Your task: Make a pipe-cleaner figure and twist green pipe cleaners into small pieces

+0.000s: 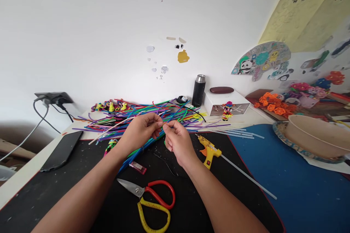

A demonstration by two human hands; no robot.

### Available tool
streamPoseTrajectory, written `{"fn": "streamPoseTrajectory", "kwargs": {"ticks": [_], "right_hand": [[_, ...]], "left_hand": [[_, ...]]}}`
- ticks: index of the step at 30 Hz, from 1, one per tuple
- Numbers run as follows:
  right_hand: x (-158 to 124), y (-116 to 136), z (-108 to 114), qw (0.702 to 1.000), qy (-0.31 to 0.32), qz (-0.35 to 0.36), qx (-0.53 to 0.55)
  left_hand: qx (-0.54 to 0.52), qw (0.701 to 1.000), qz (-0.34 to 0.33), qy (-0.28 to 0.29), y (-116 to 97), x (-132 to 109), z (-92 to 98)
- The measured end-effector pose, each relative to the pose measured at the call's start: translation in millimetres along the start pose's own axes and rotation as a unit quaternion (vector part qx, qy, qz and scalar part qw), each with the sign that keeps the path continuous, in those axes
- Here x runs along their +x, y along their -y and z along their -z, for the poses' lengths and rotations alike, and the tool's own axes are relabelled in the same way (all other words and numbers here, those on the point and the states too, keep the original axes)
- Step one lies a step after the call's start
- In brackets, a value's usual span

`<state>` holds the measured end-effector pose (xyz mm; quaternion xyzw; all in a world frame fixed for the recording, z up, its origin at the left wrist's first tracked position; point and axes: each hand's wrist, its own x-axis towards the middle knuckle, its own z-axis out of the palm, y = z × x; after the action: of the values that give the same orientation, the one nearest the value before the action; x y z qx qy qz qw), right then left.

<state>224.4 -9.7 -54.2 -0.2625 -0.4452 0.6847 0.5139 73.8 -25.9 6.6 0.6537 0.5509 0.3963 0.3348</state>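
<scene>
My left hand (143, 131) and my right hand (177, 140) meet fingertip to fingertip above the black mat (82, 193). Both are closed in a pinch, and whatever lies between the fingers is too small or hidden to make out. Behind and below them spreads a heap of coloured pipe cleaners (169, 109). Scissors (150, 196) with one red and one yellow handle lie with blades apart, nearer to me. Right of my right hand rests a yellow glue gun (210, 151) with a clear glue stick (248, 176) sticking out of its back.
A dark phone (62, 151) lies at the left, a small pink-labelled box (138, 167) before the heap. Small figures (111, 106) stand behind. A black flask (199, 91), a white box (226, 98) and a large bowl (317, 131) are farther right. Loose glue sticks (240, 133) lie behind the glue gun.
</scene>
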Motion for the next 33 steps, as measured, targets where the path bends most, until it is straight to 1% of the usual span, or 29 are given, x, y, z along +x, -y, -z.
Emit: {"fn": "streamPoseTrajectory", "kwargs": {"ticks": [5, 7, 12, 15, 18, 21, 25, 28, 33], "right_hand": [[-0.3, 4.5, -0.2, 1.000, -0.014, 0.002, -0.003], [-0.8, 6.5, -0.2, 1.000, -0.017, 0.000, 0.006], [-1.2, 7.0, 0.1, 0.999, -0.024, -0.014, 0.017], [-1.0, 6.2, 0.8, 0.999, -0.028, -0.015, 0.015], [-1.4, 6.4, 0.6, 0.999, -0.022, -0.017, 0.019], [-2.2, 7.6, -0.3, 0.999, -0.019, -0.021, 0.026], [-2.2, 7.9, -0.9, 0.999, -0.019, -0.025, 0.027], [-1.1, 5.9, -0.1, 0.999, -0.020, -0.015, 0.021], [0.5, 3.4, 2.0, 1.000, -0.023, 0.004, 0.014]], "left_hand": [[0.009, 0.999, -0.025, -0.048, -2.5, -2.4, -7.3], [0.005, 0.998, -0.032, -0.053, -3.6, -3.0, -9.0], [-0.007, 1.000, -0.015, -0.019, -4.3, -1.9, -6.7], [-0.002, 1.000, -0.016, 0.004, -4.2, -0.9, -1.4], [-0.023, 0.999, -0.016, 0.025, -4.6, -0.7, 4.4], [-0.035, 0.999, -0.008, 0.013, -6.1, -1.1, 7.6], [-0.029, 1.000, -0.004, -0.009, -9.0, -2.3, 6.6], [-0.026, 1.000, -0.006, -0.010, -9.2, -3.2, 4.3], [-0.028, 1.000, 0.000, 0.004, -4.2, -1.9, 3.0]]}}
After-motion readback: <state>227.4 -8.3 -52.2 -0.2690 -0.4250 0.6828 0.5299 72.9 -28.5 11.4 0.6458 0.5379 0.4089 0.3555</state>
